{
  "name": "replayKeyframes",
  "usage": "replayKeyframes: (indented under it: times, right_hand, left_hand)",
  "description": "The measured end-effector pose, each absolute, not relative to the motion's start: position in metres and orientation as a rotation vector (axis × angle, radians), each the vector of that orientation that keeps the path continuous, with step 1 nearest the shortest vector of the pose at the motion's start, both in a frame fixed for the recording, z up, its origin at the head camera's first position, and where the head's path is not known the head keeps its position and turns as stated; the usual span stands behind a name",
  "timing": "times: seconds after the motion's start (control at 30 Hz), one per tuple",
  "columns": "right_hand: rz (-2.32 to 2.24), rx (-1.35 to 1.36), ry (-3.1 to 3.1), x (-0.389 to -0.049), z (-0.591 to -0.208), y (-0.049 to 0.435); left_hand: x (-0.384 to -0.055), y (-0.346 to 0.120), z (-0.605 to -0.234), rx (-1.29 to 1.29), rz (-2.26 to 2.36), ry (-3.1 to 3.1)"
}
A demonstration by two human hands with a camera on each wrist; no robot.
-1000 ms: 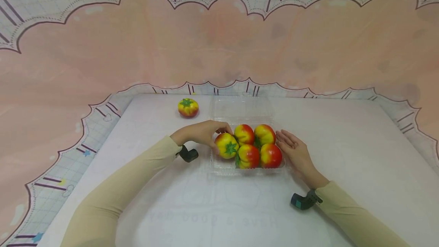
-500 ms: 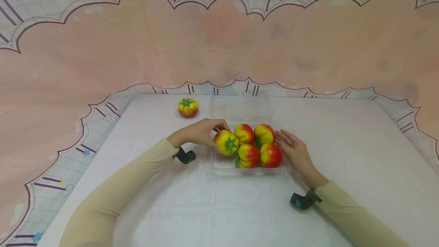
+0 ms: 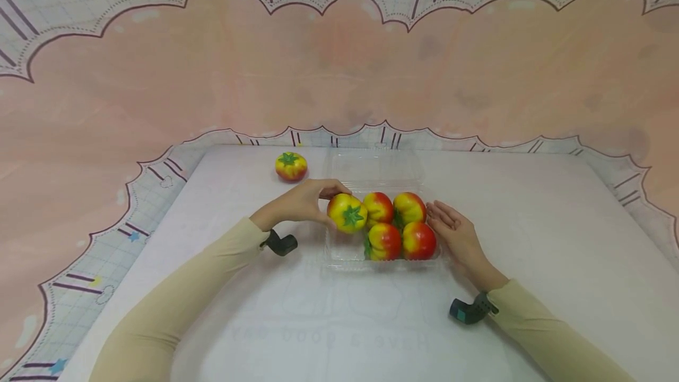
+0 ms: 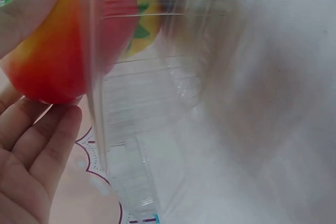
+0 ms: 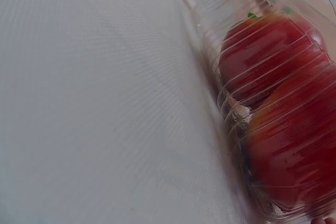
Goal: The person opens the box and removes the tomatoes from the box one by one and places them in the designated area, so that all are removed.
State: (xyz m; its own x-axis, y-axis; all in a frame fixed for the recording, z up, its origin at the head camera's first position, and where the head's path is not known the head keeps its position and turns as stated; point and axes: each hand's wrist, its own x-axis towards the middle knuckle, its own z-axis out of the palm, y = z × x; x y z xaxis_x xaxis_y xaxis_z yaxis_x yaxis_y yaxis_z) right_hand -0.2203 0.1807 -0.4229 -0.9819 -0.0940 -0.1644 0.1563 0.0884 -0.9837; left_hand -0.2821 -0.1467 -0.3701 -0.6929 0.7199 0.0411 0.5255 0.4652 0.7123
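Since the earlier head-view frame, the held fruit point(image 3: 347, 213) and the left hand point(image 3: 310, 200) have shifted away from the person and slightly further left over the clear container point(image 3: 346, 250); the right hand point(image 3: 460, 240), the four seated fruits point(image 3: 384, 241) and the loose fruit point(image 3: 290, 166) show no evident displacement. Grip: left thumb and fingers are spread about the fruit's width and hold it from opposite sides, its green crown facing the head camera, over the left end of the container; the left wrist view shows part of it standing past the wall's edge. The right hand holds nothing; its fingers lie extended along the container's right end, though firm contact with the wall cannot be confirmed. The open lid point(image 3: 373, 167) lies at the container's far side, and the loose fruit sits beyond its left end. Risks, in this inspector's judgement: the fruit's smooth, rounded skin could slip from the fingertips and drop askew; the left hand could catch the thin left rim and drag or tip the container, especially should the right hand give little support; crowding against the neighbouring fruits could dislodge them or bow the wall.
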Motion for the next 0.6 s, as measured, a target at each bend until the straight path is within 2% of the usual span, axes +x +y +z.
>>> replayKeyframes:
  times: [0.6]
  right_hand:
    - [-2.008,0.045,2.175,-0.220,-0.425,0.180]
  left_hand:
    - [-0.279,-0.161,-0.368,1.003,1.337,2.493]
